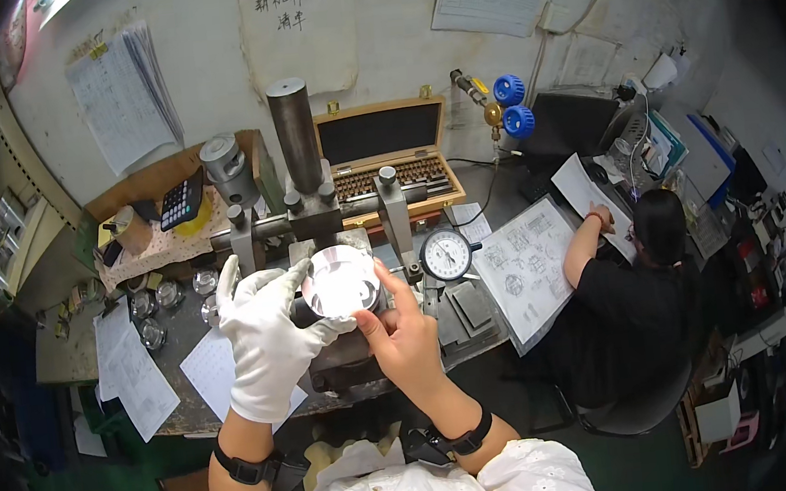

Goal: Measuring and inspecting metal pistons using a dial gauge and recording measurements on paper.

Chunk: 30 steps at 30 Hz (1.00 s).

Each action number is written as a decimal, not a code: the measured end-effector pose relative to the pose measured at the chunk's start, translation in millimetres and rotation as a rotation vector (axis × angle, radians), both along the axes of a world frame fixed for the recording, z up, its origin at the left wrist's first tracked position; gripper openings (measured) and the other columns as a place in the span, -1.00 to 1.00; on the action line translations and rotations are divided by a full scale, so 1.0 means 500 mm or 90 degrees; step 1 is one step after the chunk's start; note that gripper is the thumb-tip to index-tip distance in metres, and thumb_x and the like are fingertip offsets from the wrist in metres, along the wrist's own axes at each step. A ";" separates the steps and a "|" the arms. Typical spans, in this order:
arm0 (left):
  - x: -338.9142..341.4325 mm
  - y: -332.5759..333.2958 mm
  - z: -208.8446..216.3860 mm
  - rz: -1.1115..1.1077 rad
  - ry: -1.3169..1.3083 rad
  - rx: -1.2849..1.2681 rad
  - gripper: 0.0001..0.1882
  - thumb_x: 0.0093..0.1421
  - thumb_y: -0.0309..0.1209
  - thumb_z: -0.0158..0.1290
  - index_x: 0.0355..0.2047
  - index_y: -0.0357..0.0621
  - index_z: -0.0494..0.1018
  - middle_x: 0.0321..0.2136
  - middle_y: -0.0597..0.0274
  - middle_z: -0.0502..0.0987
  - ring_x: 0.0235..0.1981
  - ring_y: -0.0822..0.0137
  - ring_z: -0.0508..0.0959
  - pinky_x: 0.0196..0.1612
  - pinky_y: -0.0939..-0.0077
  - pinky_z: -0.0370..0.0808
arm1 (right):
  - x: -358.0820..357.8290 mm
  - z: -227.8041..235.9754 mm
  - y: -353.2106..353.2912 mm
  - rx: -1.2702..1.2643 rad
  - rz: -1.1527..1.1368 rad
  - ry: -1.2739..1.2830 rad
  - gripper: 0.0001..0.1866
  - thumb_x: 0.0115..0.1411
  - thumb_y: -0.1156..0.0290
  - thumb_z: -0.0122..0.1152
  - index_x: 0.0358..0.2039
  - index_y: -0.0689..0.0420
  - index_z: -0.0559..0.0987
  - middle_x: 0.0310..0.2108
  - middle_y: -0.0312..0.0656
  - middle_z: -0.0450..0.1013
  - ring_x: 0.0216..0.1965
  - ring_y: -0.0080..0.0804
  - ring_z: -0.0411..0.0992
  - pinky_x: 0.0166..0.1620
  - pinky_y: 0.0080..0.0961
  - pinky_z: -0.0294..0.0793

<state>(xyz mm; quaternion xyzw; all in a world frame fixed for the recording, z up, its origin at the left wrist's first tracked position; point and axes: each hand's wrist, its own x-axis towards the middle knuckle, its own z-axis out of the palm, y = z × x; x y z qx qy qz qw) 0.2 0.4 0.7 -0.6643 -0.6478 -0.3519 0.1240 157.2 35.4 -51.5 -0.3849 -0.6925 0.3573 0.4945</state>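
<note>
A shiny round metal part (340,281), smooth and bright on its upper face, is held between my two hands. My left hand (269,338), in a white glove, has its fingers wrapped round the part's left side and lower edge. Bare, my right hand (403,334) grips the right side with thumb and forefinger. Just beyond stands a metal measuring stand (314,217) with a thick upright post and a crossbar carrying two arms. A round dial gauge (447,254) sits to its right. Whether the part touches the stand is hidden.
Several round metal parts (169,294) stand on the bench at left, near loose papers (134,365). Behind are an open wooden case of gauge blocks (396,179) and a calculator (182,201). On the right lies a drawing (527,256); a co-worker (636,317) sits beyond it.
</note>
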 end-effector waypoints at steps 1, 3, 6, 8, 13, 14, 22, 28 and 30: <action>0.000 0.000 0.000 -0.001 0.001 0.002 -0.26 -0.25 0.11 0.28 -0.19 -0.26 0.55 -0.46 0.08 0.55 -0.26 0.19 0.51 0.27 0.06 0.06 | 0.000 -0.001 0.000 -0.003 0.001 -0.003 -0.35 0.21 0.13 0.16 0.17 0.28 0.25 -0.83 -0.21 0.24 -0.82 -0.44 0.22 -0.67 -0.51 0.18; 0.000 0.001 0.000 -0.002 0.002 0.004 -0.25 -0.25 0.12 0.27 -0.19 -0.26 0.55 -0.46 0.09 0.55 -0.27 0.19 0.51 0.26 0.06 0.06 | 0.001 -0.002 0.001 -0.005 0.003 -0.006 -0.35 0.21 0.13 0.16 0.17 0.28 0.25 -0.84 -0.21 0.24 -0.82 -0.44 0.22 -0.68 -0.51 0.17; -0.001 0.000 0.000 -0.005 0.004 0.005 -0.26 -0.25 0.11 0.28 -0.19 -0.26 0.55 -0.45 0.10 0.55 -0.27 0.19 0.51 0.26 0.05 0.06 | 0.001 -0.001 0.001 -0.007 0.004 -0.009 -0.35 0.21 0.13 0.16 0.17 0.29 0.25 -0.84 -0.22 0.23 -0.83 -0.45 0.21 -0.68 -0.51 0.16; 0.001 -0.001 0.001 -0.002 -0.003 -0.006 -0.26 -0.25 0.10 0.29 -0.19 -0.26 0.55 -0.45 0.11 0.55 -0.27 0.19 0.52 0.26 0.05 0.06 | 0.001 -0.001 0.001 -0.010 0.005 -0.005 -0.35 0.21 0.13 0.16 0.17 0.29 0.25 -0.84 -0.22 0.23 -0.83 -0.45 0.20 -0.68 -0.52 0.16; 0.000 -0.002 0.000 -0.003 -0.006 0.001 -0.27 -0.25 0.09 0.29 -0.19 -0.27 0.55 -0.45 0.11 0.56 -0.28 0.19 0.52 0.26 0.04 0.06 | -0.001 0.000 0.000 -0.007 0.003 0.004 -0.35 0.21 0.12 0.15 0.17 0.29 0.25 -0.83 -0.22 0.24 -0.82 -0.47 0.22 -0.67 -0.53 0.18; 0.001 -0.001 0.001 -0.002 -0.006 0.002 -0.27 -0.25 0.09 0.29 -0.19 -0.27 0.55 -0.45 0.11 0.56 -0.28 0.19 0.52 0.26 0.04 0.06 | -0.001 -0.001 0.000 -0.005 0.001 0.005 -0.35 0.21 0.12 0.15 0.17 0.29 0.26 -0.83 -0.22 0.25 -0.81 -0.47 0.22 -0.67 -0.54 0.19; -0.002 -0.003 0.009 -0.031 -0.005 -0.007 -0.28 -0.34 0.08 0.33 -0.27 -0.24 0.56 -0.41 0.08 0.57 -0.27 0.18 0.54 0.26 0.03 0.07 | 0.009 -0.016 -0.002 -0.001 0.012 0.045 -0.40 0.23 0.12 0.13 0.13 0.27 0.30 -0.78 -0.25 0.29 -0.75 -0.58 0.25 -0.63 -0.60 0.21; 0.018 -0.008 0.035 -0.079 0.029 0.045 -0.22 -0.30 0.11 0.31 -0.23 -0.32 0.48 -0.39 0.03 0.56 -0.23 0.10 0.57 0.22 -0.06 0.09 | 0.019 -0.040 -0.008 0.037 -0.012 0.103 -0.51 0.28 0.11 0.04 0.03 0.26 0.42 -0.69 -0.30 0.35 -0.67 -0.65 0.29 -0.54 -0.69 0.27; 0.030 -0.004 0.042 -0.116 0.056 0.056 -0.23 -0.22 0.10 0.25 -0.21 -0.40 0.48 -0.43 0.00 0.56 -0.26 0.12 0.57 0.20 -0.05 0.13 | 0.022 -0.036 -0.012 0.061 -0.007 0.093 -0.52 0.30 0.11 0.02 0.01 0.26 0.44 -0.68 -0.32 0.36 -0.66 -0.65 0.30 -0.53 -0.69 0.29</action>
